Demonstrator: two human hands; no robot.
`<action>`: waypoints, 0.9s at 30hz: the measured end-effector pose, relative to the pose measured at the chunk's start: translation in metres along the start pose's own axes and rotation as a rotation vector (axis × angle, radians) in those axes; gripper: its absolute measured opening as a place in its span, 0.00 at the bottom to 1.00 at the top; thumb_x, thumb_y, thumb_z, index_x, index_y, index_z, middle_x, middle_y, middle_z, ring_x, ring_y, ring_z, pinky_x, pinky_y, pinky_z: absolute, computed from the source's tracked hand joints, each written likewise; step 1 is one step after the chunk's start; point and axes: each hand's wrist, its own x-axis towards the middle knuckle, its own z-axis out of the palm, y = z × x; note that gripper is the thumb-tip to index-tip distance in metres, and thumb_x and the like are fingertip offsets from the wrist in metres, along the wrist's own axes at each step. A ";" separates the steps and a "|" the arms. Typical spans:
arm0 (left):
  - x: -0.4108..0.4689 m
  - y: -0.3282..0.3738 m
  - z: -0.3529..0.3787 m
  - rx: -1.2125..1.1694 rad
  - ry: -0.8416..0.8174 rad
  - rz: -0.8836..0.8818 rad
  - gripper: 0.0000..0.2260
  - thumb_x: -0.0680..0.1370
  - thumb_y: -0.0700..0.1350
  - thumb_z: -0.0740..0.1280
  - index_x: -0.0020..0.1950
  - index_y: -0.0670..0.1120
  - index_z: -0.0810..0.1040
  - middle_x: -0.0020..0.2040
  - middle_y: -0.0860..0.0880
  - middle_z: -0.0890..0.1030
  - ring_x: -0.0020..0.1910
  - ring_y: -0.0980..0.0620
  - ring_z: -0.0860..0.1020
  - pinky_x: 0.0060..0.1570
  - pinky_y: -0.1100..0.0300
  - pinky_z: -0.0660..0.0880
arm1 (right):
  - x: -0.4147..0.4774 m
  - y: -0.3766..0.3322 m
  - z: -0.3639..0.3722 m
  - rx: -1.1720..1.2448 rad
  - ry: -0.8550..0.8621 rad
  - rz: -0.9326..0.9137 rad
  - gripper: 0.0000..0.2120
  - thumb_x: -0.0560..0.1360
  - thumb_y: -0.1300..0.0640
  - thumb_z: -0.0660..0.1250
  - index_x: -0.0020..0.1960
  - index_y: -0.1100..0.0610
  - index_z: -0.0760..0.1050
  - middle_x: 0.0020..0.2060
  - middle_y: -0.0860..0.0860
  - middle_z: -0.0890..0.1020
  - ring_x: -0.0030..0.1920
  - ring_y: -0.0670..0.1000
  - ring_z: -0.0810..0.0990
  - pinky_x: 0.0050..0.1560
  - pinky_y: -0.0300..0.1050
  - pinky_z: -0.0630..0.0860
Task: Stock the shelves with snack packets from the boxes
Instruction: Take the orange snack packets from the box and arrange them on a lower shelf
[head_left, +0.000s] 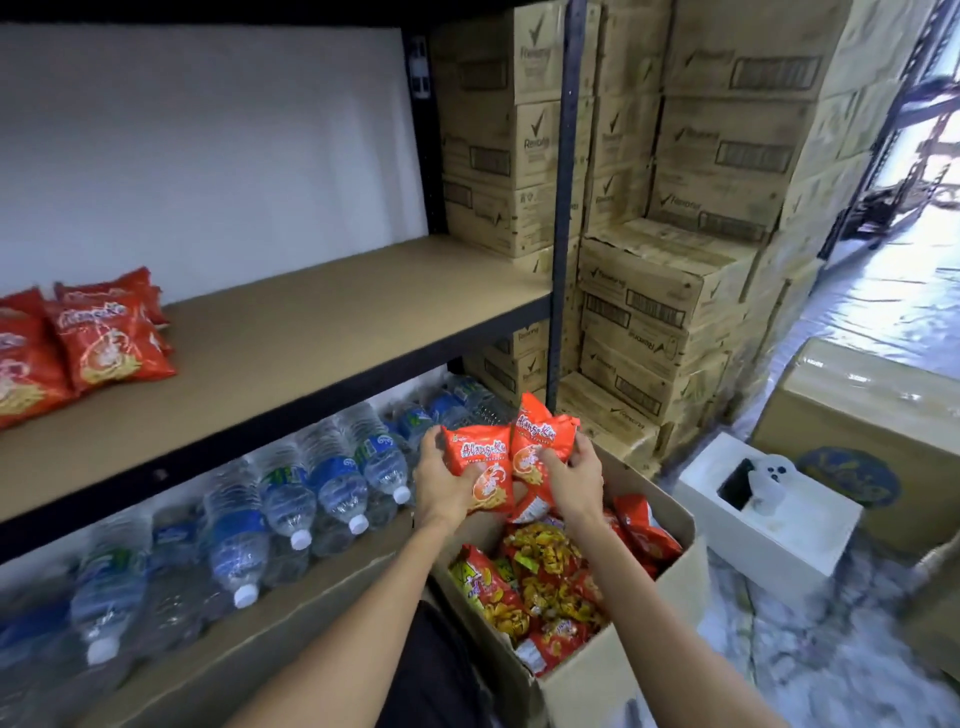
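Observation:
My left hand (441, 480) grips a red snack packet (485, 470) and my right hand (574, 480) grips a second red packet (540, 441) beside it. Both packets are held just above the open cardboard box (670, 587), which is full of red and yellow snack packets (545, 592). The brown shelf board (291, 343) runs to the left and above my hands. A few red packets (104, 338) lie on its left end; the rest of the board is bare.
Water bottles (291, 499) lie in rows on the lower shelf. A black shelf post (563, 218) stands right of the board. Stacked cartons (691, 208) rise behind it. A white box (769, 514) and a brown carton (862, 415) sit on the floor at right.

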 end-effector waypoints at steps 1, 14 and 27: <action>-0.001 0.007 -0.009 -0.018 -0.005 0.030 0.36 0.74 0.43 0.76 0.76 0.50 0.60 0.64 0.47 0.77 0.58 0.49 0.79 0.56 0.48 0.80 | -0.004 -0.009 0.001 0.030 -0.021 -0.009 0.16 0.75 0.53 0.72 0.60 0.44 0.74 0.51 0.46 0.85 0.52 0.49 0.84 0.55 0.55 0.82; -0.019 0.063 -0.158 -0.078 0.181 0.272 0.36 0.72 0.45 0.78 0.76 0.52 0.63 0.58 0.50 0.76 0.55 0.52 0.78 0.48 0.57 0.80 | -0.062 -0.117 0.057 0.018 -0.297 -0.189 0.20 0.77 0.52 0.72 0.67 0.51 0.71 0.55 0.50 0.83 0.51 0.49 0.84 0.50 0.47 0.82; -0.025 0.069 -0.311 -0.070 0.418 0.332 0.37 0.72 0.45 0.78 0.76 0.55 0.62 0.61 0.51 0.75 0.59 0.52 0.76 0.57 0.52 0.79 | -0.112 -0.193 0.185 0.035 -0.599 -0.349 0.18 0.76 0.54 0.72 0.64 0.51 0.73 0.54 0.50 0.83 0.49 0.49 0.85 0.46 0.45 0.82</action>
